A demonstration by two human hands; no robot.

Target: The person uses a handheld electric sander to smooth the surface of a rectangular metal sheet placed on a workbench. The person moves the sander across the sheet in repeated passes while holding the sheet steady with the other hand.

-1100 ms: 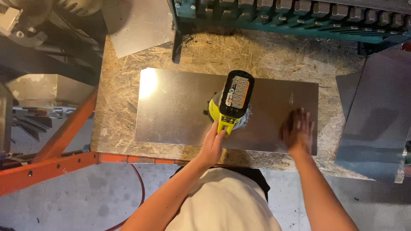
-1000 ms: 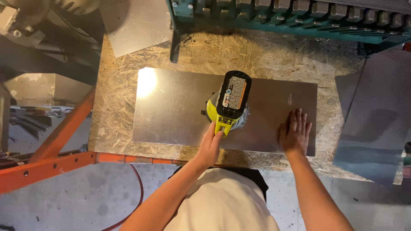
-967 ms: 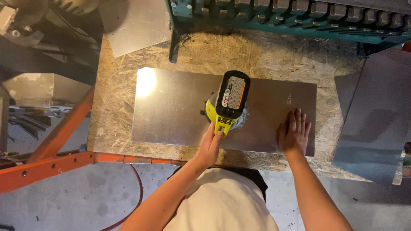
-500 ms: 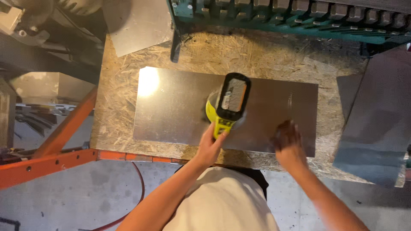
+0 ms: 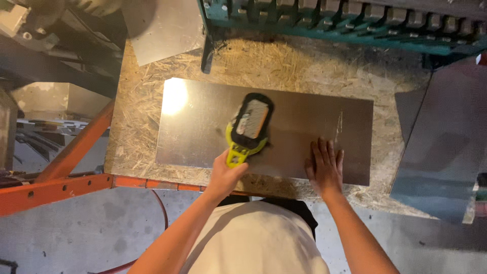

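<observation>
A rectangular sheet of grey metal (image 5: 203,132) lies flat on a chipboard bench top (image 5: 284,66). My left hand (image 5: 225,175) grips the yellow-green handle of a black and yellow-green power tool (image 5: 249,124), whose head rests on the middle of the sheet. To its right, my right hand (image 5: 324,165) lies flat with fingers spread on the sheet's near edge. A bright light reflection shows on the sheet's left end, and a thin scratch runs just above my right hand.
A teal machine with a row of blocks (image 5: 355,25) spans the far edge of the bench. Another metal sheet (image 5: 162,25) lies at the upper left. Orange steel beams (image 5: 56,185) frame the left side. Grey panels (image 5: 436,152) lean at the right, and a red hose (image 5: 162,213) lies on the concrete floor.
My right hand lifted off the sheet, shifted left toward the tool, and now lies flat again. The tool has stayed near the sheet's middle.
</observation>
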